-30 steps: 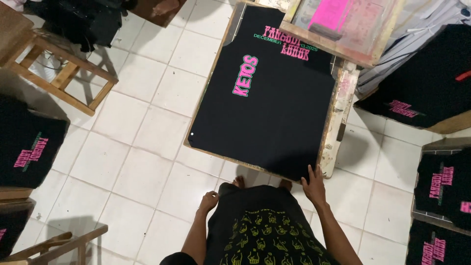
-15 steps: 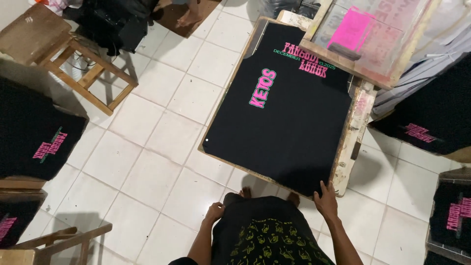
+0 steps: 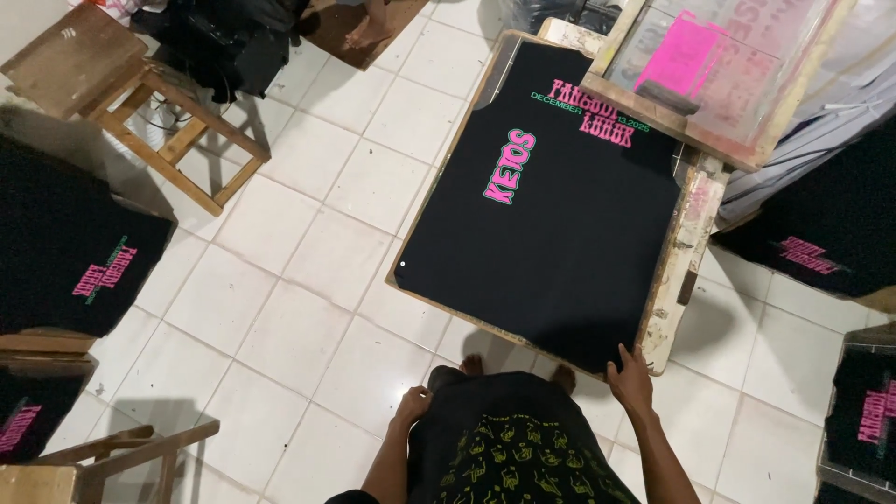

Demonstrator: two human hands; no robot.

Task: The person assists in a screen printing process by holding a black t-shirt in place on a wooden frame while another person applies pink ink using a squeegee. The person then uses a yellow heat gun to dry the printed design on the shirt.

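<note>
Black shirt (image 3: 551,238) with pink and green print is stretched flat over a wooden pallet board (image 3: 674,261) standing on the tile floor (image 3: 308,280), probably so the fabric stays smooth under the hinged screen frame (image 3: 719,84) propped up at its far end. Right hand (image 3: 631,385) rests spread-fingered on the board's near corner, gripping nothing. Left hand (image 3: 411,407) hangs loosely curled and empty beside the person's dark shorts (image 3: 509,443).
</note>
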